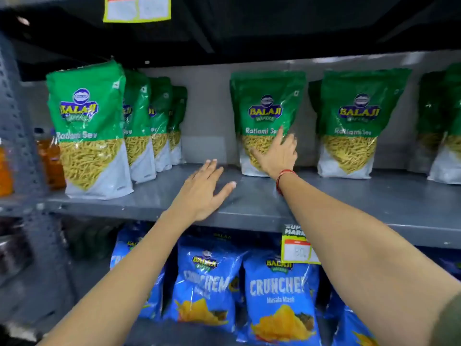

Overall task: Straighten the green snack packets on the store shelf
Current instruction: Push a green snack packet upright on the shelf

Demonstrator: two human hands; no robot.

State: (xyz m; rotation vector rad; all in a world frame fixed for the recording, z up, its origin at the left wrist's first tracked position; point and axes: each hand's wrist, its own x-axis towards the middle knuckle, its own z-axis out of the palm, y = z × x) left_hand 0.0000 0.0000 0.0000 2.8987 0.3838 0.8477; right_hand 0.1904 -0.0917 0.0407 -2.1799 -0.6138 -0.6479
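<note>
Green Ratlami Sev packets stand upright on a grey shelf (349, 196). At the left a row of several runs back from the front packet (89, 126). A middle packet (264, 103) stands further back, and another packet (354, 121) is to its right, with more (446, 126) at the far right edge. My right hand (277, 153) lies flat with spread fingers against the lower front of the middle packet. My left hand (204, 191) hovers open over the bare shelf between the left row and the middle packet, touching no packet.
Blue Crunchem packets (277, 295) fill the shelf below. A yellow price tag (296, 245) hangs from the shelf's front edge. Orange bottles (50, 158) stand at the far left behind a perforated upright (15, 116). Another tag (137, 8) hangs above.
</note>
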